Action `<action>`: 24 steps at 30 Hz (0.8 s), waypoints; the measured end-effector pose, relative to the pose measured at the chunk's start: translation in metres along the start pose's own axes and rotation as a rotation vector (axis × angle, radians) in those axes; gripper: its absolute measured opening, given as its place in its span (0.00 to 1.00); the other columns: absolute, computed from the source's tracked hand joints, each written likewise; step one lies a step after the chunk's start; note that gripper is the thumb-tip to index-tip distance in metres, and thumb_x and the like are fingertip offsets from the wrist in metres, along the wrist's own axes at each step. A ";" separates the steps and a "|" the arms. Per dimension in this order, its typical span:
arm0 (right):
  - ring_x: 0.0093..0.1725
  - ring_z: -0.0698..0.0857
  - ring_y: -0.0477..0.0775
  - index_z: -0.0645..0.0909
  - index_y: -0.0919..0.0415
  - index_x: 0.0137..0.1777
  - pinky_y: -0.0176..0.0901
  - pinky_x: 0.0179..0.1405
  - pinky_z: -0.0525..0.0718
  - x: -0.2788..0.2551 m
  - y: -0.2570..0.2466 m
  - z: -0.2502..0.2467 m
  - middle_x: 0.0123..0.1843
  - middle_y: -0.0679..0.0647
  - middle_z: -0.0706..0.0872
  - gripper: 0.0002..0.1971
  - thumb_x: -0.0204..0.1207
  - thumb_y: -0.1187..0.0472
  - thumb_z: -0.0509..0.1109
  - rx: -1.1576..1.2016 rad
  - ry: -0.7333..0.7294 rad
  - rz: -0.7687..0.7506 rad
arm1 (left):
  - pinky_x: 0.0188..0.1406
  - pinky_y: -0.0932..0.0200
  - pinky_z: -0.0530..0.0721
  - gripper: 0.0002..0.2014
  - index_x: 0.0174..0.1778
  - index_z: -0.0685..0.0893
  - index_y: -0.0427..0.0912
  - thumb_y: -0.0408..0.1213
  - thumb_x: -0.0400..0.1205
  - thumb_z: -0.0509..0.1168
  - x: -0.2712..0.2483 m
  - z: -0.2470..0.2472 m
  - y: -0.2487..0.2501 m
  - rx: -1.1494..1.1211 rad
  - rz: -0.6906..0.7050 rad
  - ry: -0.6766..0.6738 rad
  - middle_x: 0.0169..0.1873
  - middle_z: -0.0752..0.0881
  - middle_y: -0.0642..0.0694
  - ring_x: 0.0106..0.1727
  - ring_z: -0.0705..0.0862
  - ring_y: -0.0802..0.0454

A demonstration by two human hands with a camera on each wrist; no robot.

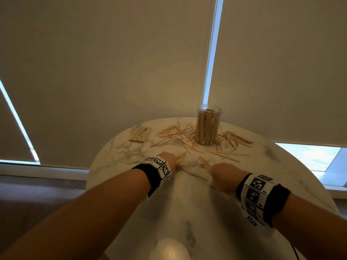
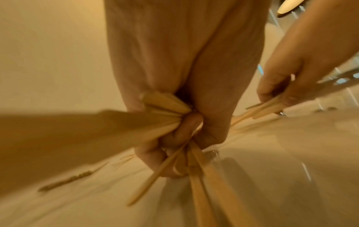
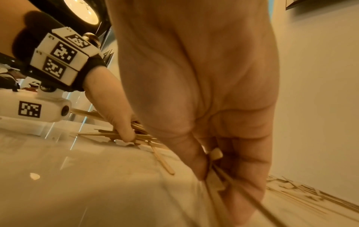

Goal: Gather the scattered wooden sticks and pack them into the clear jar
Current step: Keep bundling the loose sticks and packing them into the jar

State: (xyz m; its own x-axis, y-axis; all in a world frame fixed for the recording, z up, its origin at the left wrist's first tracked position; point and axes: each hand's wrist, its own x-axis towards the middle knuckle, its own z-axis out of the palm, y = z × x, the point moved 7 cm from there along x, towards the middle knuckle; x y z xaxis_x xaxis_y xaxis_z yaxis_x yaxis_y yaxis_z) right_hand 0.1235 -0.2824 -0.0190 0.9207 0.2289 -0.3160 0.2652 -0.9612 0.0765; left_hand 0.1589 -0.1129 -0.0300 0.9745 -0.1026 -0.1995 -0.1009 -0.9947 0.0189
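Observation:
A clear jar point(image 1: 207, 126), packed with upright wooden sticks and without a lid, stands at the back of the round marble table point(image 1: 187, 212). Loose sticks lie scattered to its left point(image 1: 178, 136) and right point(image 1: 231, 140). My left hand point(image 1: 172, 160) is low over the table in front of the jar and grips a fanned bunch of sticks point(image 2: 167, 110). My right hand point(image 1: 216, 171) is close beside it, its thumb and fingers pinching a few sticks point(image 3: 219, 173). In the left wrist view the right hand point(image 2: 279, 87) holds its sticks point(image 2: 266, 107).
A wrapped pack of sticks point(image 1: 140, 135) lies at the table's back left. Roller blinds point(image 1: 112, 62) hang just behind the table. The table's rim point(image 1: 88, 181) drops to a dark floor on the left. A glossy round shape point(image 1: 169, 248) shows at the near edge.

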 end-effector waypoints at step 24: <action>0.29 0.76 0.51 0.77 0.67 0.51 0.49 0.30 0.79 0.011 -0.024 -0.046 0.33 0.54 0.77 0.10 0.84 0.69 0.54 1.029 0.279 -0.061 | 0.27 0.58 0.72 0.13 0.41 0.83 0.42 0.35 0.84 0.53 0.006 -0.025 0.043 -1.562 0.011 0.088 0.31 0.76 0.46 0.26 0.71 0.53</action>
State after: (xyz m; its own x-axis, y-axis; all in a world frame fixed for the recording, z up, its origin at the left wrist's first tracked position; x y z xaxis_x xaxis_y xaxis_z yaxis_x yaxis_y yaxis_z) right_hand 0.1403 -0.2498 0.0194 0.9816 0.1829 -0.0549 0.0638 -0.5851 -0.8084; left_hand 0.1654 -0.1559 -0.0060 0.9890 -0.0537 -0.1376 0.1375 -0.0043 0.9905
